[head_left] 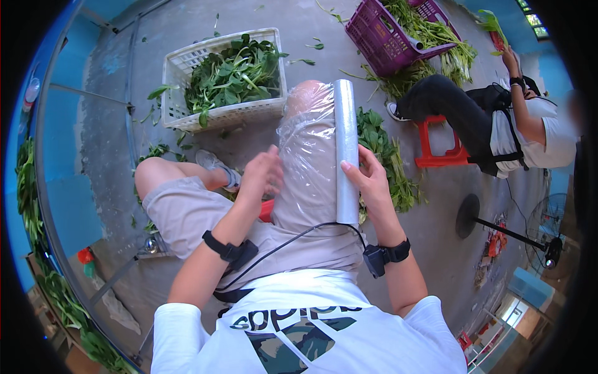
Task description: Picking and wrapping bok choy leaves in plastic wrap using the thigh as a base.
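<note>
A roll of clear plastic film (pixel 346 134) lies lengthwise along my right thigh. A loose, wrinkled sheet of the film (pixel 303 146) spreads from it over my thigh and knee. My right hand (pixel 369 179) grips the roll's right side, the thumb laid on top and the fingers curled beside it. Left of the sheet hovers my left hand (pixel 264 171), its fingers smeared by motion; I cannot tell whether they pinch the film's edge. Black bands with small boxes sit on both wrists, and a cable crosses my lap.
Ahead stands a white crate (pixel 224 116) of leafy greens. Loose greens (pixel 381 146) lie right of my leg. A purple crate (pixel 380 47) spills stalks near a seated co-worker (pixel 498 124) on a red stool (pixel 430 146), who holds greens. Farther right is a standing fan (pixel 548 215).
</note>
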The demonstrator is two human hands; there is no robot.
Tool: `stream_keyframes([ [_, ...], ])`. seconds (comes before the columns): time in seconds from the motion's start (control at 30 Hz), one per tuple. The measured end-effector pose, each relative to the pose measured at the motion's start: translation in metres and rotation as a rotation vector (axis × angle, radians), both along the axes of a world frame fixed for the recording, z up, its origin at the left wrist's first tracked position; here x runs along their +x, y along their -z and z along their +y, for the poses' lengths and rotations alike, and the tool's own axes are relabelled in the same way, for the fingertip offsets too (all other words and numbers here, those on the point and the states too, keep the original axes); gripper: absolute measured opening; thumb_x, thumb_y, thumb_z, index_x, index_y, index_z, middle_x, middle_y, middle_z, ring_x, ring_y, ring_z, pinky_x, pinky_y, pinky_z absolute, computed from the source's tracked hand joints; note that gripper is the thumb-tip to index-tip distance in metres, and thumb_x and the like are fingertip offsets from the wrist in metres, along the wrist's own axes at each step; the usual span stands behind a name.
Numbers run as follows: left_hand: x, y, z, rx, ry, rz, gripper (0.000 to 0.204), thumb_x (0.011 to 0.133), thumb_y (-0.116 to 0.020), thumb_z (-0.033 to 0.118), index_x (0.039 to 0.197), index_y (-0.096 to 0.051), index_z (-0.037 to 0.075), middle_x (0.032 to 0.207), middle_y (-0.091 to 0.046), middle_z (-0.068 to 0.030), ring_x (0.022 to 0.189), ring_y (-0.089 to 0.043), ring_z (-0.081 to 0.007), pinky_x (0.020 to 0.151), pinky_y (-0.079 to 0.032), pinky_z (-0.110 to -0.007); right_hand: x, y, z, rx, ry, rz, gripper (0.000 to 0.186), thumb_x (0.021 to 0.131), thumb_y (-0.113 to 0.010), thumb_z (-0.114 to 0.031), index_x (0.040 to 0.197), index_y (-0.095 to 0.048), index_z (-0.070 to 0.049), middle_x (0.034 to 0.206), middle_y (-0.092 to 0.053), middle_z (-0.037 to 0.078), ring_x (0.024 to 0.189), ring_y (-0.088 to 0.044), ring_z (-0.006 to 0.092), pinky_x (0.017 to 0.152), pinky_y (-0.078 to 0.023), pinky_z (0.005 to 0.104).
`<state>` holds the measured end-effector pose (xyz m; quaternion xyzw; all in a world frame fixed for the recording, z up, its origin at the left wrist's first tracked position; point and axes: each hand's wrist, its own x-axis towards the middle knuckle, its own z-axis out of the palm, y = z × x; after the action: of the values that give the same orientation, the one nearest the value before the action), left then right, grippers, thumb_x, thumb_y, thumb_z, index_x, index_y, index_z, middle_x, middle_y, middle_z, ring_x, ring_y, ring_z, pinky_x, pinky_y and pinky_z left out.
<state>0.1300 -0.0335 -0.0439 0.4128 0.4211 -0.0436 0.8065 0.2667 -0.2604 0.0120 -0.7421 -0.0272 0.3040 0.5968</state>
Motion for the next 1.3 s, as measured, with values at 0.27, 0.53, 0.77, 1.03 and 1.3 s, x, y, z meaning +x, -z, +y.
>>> stream_keyframes([
  [0.27, -0.02, -0.003, -0.005, 0.095, 0.337, -0.177, 0.015, 0.101, -0.075, 0.019, 0.099, -0.07, 0.006, 0.087, -0.069, 0.0007, 0.073, -0.065, -0.0075, 0.068, -0.051, -0.022, 0.002, -0.006, 0.001, -0.009, -0.004, 0.084, 0.068, 0.095, -0.08, -0.021, 0.151, -0.051, 0.004, 0.137, -0.064, 0.01, 0.122, -0.061, 0.0164, 0.107, -0.046, 0.0323],
  [0.53, -0.033, 0.01, 0.012, -0.094, 0.337, -0.135, 0.018, 0.102, -0.073, 0.021, 0.109, -0.066, 0.007, 0.092, -0.068, 0.0005, 0.079, -0.065, -0.007, 0.074, -0.055, -0.021, 0.002, -0.008, 0.002, 0.043, 0.038, 0.118, 0.069, 0.095, -0.081, -0.02, 0.15, -0.051, 0.007, 0.129, -0.067, 0.01, 0.103, -0.065, 0.0119, 0.091, -0.054, 0.029],
  [0.77, 0.026, -0.019, 0.043, 0.788, 0.255, -0.181, 0.044, 0.101, -0.074, 0.031, 0.134, -0.059, 0.005, 0.106, -0.067, -0.006, 0.088, -0.066, -0.014, 0.072, -0.054, -0.027, 0.0, -0.009, 0.002, 0.014, -0.012, 0.126, 0.065, 0.096, -0.079, -0.021, 0.15, -0.053, 0.003, 0.129, -0.067, 0.007, 0.114, -0.062, 0.0123, 0.099, -0.049, 0.0301],
  [1.03, 0.11, -0.007, -0.031, 1.568, 0.422, -0.314, 0.065, 0.107, -0.054, 0.043, 0.158, -0.046, 0.003, 0.171, -0.029, -0.0232, 0.161, -0.023, -0.0391, 0.128, -0.021, -0.059, 0.004, 0.003, -0.003, 0.041, 0.001, 0.159, 0.066, 0.094, -0.082, -0.021, 0.149, -0.055, 0.003, 0.121, -0.071, 0.01, 0.106, -0.067, 0.0134, 0.092, -0.054, 0.0301],
  [1.3, 0.106, -0.002, -0.032, 1.56, 0.447, -0.271, 0.066, 0.105, -0.058, 0.037, 0.16, -0.044, 0.004, 0.172, -0.029, -0.0212, 0.162, -0.021, -0.0382, 0.129, -0.017, -0.057, 0.01, 0.0, -0.021, 0.236, 0.137, 0.378, 0.056, 0.104, -0.064, -0.022, 0.153, -0.05, 0.001, 0.127, -0.069, 0.011, 0.105, -0.069, 0.0164, 0.091, -0.059, 0.0332],
])
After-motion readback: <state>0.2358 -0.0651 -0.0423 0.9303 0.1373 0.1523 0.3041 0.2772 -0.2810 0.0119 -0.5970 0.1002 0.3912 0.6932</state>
